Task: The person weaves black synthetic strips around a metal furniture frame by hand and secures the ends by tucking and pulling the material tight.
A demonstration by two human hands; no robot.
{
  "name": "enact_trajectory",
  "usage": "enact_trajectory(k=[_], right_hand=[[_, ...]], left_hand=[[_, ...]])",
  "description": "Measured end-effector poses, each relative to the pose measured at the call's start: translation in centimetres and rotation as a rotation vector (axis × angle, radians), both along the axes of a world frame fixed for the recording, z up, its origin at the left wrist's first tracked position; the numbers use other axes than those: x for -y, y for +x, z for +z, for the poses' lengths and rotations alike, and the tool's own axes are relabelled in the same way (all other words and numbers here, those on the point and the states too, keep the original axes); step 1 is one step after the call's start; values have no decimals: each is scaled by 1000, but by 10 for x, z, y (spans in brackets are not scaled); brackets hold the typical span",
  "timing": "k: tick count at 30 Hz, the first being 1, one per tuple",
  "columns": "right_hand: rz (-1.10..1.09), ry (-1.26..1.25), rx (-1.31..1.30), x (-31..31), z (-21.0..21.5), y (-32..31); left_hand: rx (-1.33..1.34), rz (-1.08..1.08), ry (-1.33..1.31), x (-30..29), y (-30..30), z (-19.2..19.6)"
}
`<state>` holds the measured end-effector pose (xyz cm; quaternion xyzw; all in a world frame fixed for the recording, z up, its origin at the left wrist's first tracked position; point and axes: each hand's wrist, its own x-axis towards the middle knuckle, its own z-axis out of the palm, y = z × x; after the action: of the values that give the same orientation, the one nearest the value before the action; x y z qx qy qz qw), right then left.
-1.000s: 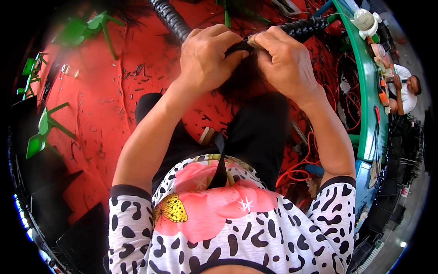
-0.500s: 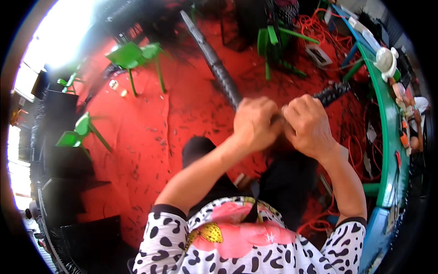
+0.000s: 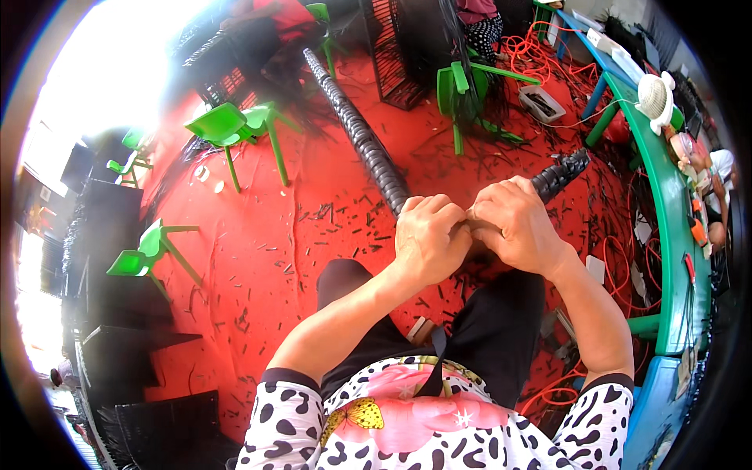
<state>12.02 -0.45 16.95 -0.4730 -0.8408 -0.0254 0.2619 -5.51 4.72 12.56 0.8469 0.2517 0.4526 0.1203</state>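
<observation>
Over a red floor (image 3: 298, 258) strewn with black scraps, the left hand (image 3: 427, 239) and right hand (image 3: 513, 227) meet, fingers curled tight around a long black ribbed hose (image 3: 364, 141) slanting away up-left from the left hand.

1. The person wears a short-sleeved top (image 3: 439, 427), white with black spots like an animal print.
2. On the chest of the top there is a big pink flower print and one yellow butterfly (image 3: 354, 413) on the left side.
3. The sleeves end above the elbow with a dark edge; the forearms are bare.
4. The trousers (image 3: 493, 329) are black and cover both legs.
5. The left hand (image 3: 429, 239) and the right hand (image 3: 513, 223) are bare, without gloves.
</observation>
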Motion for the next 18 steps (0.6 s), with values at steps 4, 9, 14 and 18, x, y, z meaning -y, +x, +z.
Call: enact_trajectory(k=[4, 9, 14, 18], right_hand=[[9, 43, -11, -2, 0, 0], [-5, 70, 6, -3, 1, -1], [-45, -175, 3, -24, 10, 5], [-6, -511, -130, -36, 19, 2]], left_hand=[[23, 12, 5, 5, 0, 0], [114, 30, -34, 4, 5, 0], [95, 14, -14, -6, 3, 1], [97, 0, -16, -7, -1, -1]])
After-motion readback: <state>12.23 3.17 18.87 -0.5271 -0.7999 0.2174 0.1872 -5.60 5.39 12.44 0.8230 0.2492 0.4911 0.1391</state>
